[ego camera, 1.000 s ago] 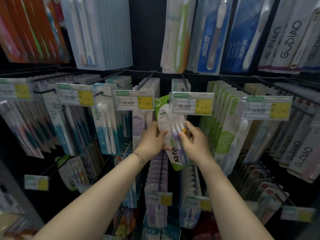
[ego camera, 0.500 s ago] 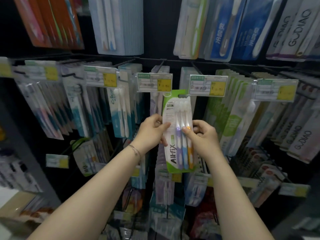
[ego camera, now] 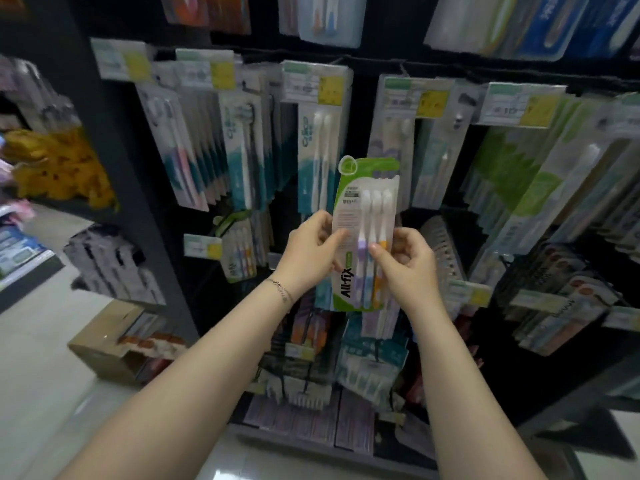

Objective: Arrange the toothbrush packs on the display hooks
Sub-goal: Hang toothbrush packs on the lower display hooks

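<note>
Two hands (ego camera: 360, 261) on one upright three-brush toothbrush pack (ego camera: 363, 233).

"All·fix" reads in black letters running up the lower left of the green-and-white three-brush toothbrush blister pack (ego camera: 364, 233) held by both hands; the small grey print near its top is too blurred to read. A teal logo runs vertically on the white-and-teal hanging toothbrush packs (ego camera: 313, 147) behind, maybe "Cico", not certain; the white-and-yellow shelf price tags (ego camera: 315, 85) carry print too blurred to make out, same for the other packs.
</note>
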